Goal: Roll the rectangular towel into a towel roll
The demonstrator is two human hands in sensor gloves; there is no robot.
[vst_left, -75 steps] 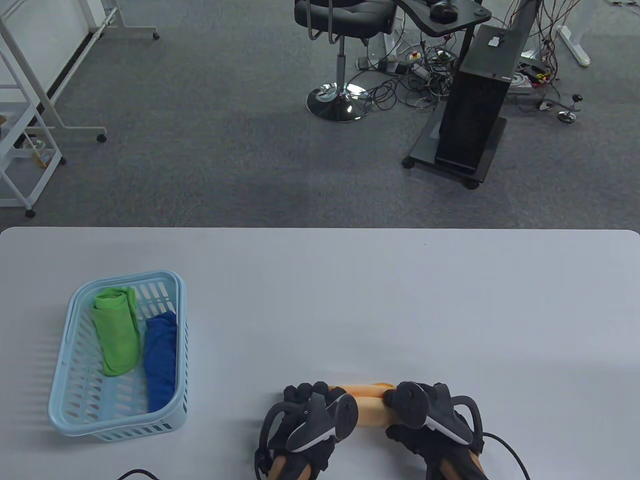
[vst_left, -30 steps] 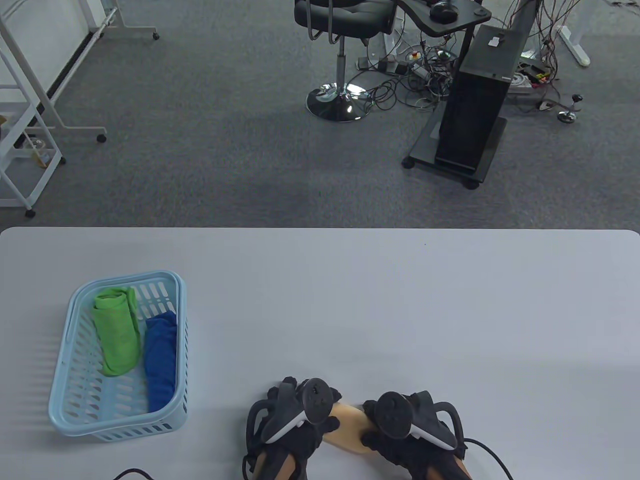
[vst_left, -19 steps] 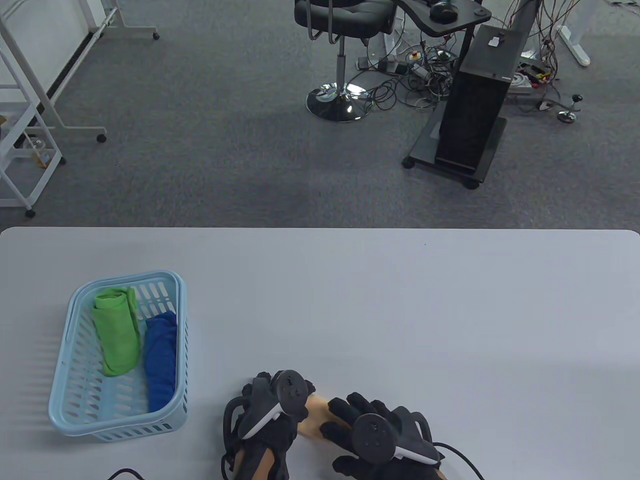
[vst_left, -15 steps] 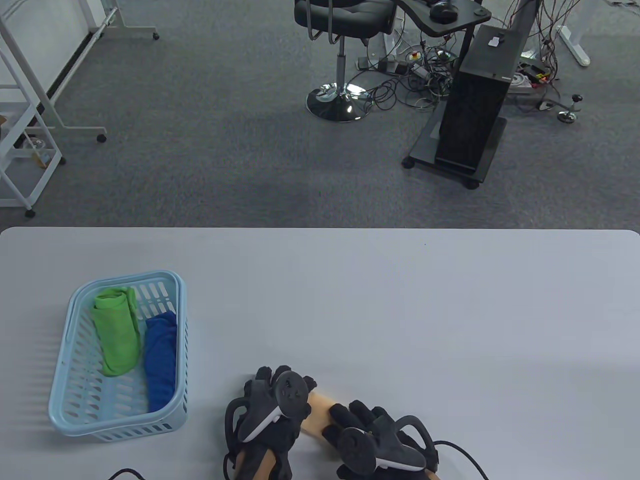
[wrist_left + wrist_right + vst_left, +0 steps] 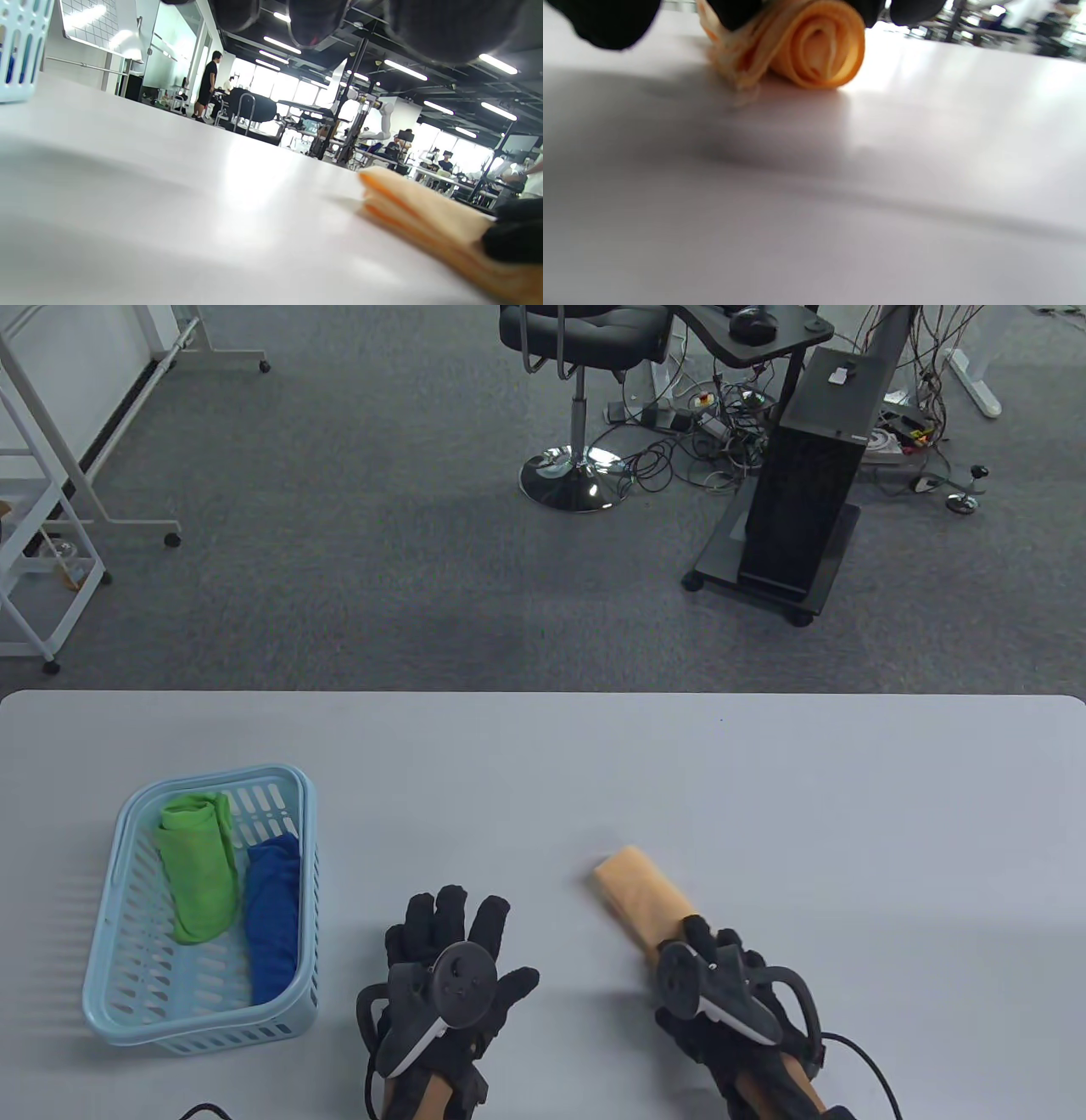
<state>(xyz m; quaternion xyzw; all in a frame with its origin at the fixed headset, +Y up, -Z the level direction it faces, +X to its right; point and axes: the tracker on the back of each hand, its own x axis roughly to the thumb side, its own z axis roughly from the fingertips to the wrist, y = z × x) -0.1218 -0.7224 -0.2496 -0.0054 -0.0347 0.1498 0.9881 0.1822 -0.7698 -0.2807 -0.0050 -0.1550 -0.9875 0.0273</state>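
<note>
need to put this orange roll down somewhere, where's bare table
Bare table runs from the orange towel roll to the right edge and along the whole far side. There is a narrower gap between the left hand and the roll. It is crowded at the left: the light blue basket holds a green and a blue roll.

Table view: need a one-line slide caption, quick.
Right hand grips the rolled orange towel on the table; left hand open beside the basket.
</note>
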